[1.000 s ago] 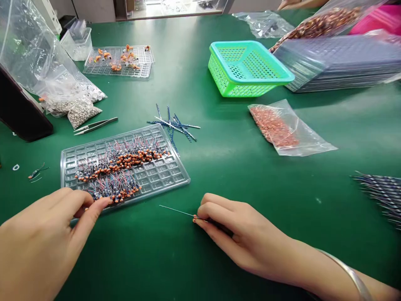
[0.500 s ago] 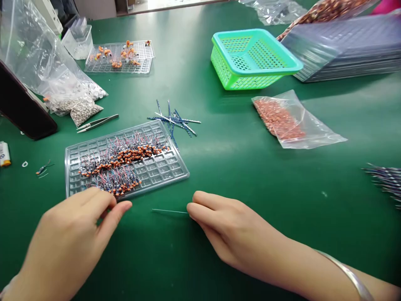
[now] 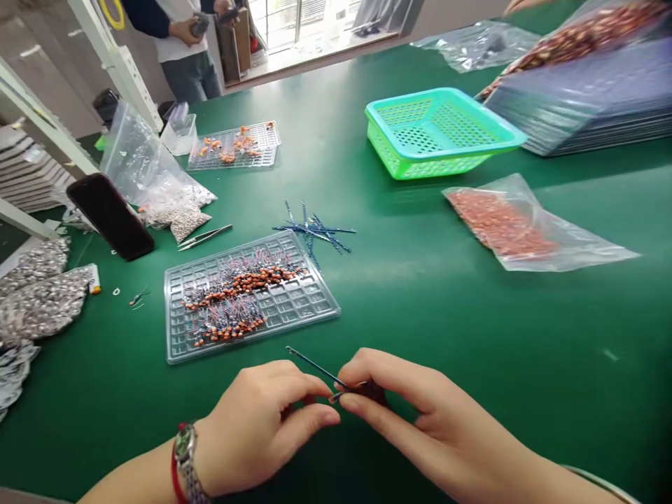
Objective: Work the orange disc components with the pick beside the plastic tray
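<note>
My right hand pinches a thin dark blue strip between thumb and forefinger, and the strip's free end points up and left. Beside it, my left hand has its thumb and forefinger nearly together at a tiny piece by the right fingertips; what it grips is too small to make out. Beyond the hands lies a clear plastic tray of small square pockets. Rows of tiny orange-tipped parts with thin wire leads lie on it. Behind the tray is a loose pile of blue-and-white strips.
Tweezers, bags of small pale beads and a leaning phone are at left. A green basket, a bag of copper-coloured pieces and stacked plastic trays stand at right. A person stands behind the table.
The view has tilted up and shifted left. My left hand has come away from the tray to meet the right hand. The right hand's strip now points up and left.
</note>
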`<state>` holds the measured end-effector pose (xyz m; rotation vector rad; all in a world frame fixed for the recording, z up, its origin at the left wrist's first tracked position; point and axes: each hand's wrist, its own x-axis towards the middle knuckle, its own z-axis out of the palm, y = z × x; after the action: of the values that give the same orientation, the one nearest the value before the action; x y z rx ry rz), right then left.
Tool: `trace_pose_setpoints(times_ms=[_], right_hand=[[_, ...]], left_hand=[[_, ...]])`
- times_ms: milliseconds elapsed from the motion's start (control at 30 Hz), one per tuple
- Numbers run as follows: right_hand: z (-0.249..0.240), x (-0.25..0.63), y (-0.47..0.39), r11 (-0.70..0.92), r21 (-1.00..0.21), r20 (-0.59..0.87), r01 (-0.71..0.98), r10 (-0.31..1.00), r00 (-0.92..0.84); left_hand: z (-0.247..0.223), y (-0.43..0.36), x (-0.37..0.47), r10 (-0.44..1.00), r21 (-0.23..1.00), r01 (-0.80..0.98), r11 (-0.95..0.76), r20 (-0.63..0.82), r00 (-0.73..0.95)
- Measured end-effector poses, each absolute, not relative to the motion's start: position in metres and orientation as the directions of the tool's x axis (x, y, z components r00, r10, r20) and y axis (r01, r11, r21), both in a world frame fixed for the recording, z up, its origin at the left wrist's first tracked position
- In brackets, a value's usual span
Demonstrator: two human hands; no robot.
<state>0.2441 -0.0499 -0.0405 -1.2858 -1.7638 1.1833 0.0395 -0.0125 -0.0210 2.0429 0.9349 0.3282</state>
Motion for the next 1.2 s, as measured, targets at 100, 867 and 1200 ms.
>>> trace_pose_setpoints(times_ms=[100, 867, 1200], right_hand=[[-0.046, 0.240, -0.054, 0.045, -0.962, -0.047, 0.268, 0.944, -0.327], [-0.050, 0.287, -0.016, -0.109, -0.929, -0.188, 0.353, 0.962, -0.199], [-0.062, 0.282, -0.022, 0.225, -0.693, 0.036, 0.685, 0.960, -0.278]], left_hand=[[-0.021, -0.015, 0.040, 0.715, 0.797, 0.469, -0.381, -0.067, 0.696], [0.024, 0.015, -0.027, 0.968, -0.077, 0.973, -0.218, -0.142, 0.206], [0.012, 0.022, -0.028, 0.948, -0.085, 0.960, -0.268, -0.201, 0.246]])
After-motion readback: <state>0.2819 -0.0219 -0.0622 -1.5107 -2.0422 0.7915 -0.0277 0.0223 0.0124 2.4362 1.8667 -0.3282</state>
